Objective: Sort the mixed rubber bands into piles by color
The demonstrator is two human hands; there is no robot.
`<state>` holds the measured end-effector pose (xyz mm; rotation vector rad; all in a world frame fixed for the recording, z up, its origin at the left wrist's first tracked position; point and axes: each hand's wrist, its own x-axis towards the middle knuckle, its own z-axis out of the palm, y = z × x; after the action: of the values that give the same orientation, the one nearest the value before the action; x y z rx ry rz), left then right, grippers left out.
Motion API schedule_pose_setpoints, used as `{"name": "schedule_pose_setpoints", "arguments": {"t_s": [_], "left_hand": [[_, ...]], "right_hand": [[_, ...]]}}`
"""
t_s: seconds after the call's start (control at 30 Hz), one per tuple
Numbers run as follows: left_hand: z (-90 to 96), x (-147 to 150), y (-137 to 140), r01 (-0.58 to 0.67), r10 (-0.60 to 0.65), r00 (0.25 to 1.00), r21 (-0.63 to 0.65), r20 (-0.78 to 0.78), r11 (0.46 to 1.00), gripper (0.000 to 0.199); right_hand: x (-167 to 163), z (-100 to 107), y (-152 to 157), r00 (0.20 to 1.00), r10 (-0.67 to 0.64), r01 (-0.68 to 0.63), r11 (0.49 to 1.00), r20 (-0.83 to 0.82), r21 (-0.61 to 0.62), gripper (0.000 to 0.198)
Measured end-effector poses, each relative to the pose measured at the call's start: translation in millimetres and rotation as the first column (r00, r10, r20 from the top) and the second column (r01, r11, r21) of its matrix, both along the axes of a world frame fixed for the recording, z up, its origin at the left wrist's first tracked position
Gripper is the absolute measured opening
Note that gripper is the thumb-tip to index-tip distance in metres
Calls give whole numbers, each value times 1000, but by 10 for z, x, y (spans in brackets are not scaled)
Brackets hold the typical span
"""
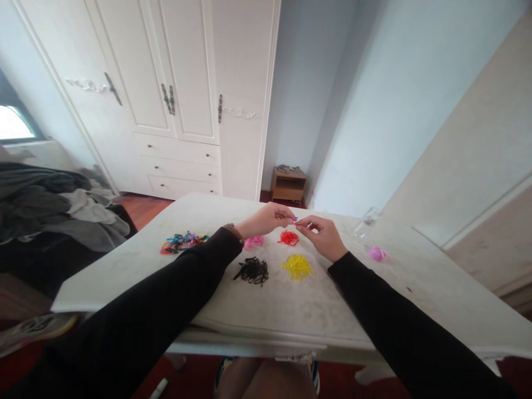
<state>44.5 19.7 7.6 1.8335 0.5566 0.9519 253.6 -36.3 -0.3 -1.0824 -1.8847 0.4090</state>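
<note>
My left hand [270, 219] and my right hand [324, 237] meet above the far half of the table, their fingertips closed in a pinch. A tiny pink and blue bit, apparently rubber bands [295, 219], shows between them; its details are too small to make out. Just below my hands lies a pile of red rubber bands [288, 238]. Pink rubber bands [253, 243] are partly hidden by my left wrist. Nearer to me sit a black pile [253, 270] and a yellow pile [297, 266]. Mixed-colour rubber bands [183, 242] lie left of my left forearm.
On the white table [282, 310], a clear glass or jar [368, 221] and a pink-purple ball-like object [377, 254] stand to the right. Behind are a white wardrobe [187, 111] and a small wooden nightstand [288, 185]. Clothes [45, 205] are heaped at the left.
</note>
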Motion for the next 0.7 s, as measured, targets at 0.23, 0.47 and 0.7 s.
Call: {"name": "schedule_pose_setpoints", "arguments": {"t_s": [0.23,0.47,0.7], "left_hand": [[-100,-141,6,-85,85,994,-6,75,996,21],[-97,-194,-78,-97,99,995,187,0,977,11],[-153,-139,-91,-121,126,992,271,0,955,10]], "right_hand": [[13,9,4,996,-84,85,996,15,-24,23],[40,-28,37,997,-83,83,997,-12,-9,25],[33,-38,27,997,-65,65,998,-32,-12,24]]}}
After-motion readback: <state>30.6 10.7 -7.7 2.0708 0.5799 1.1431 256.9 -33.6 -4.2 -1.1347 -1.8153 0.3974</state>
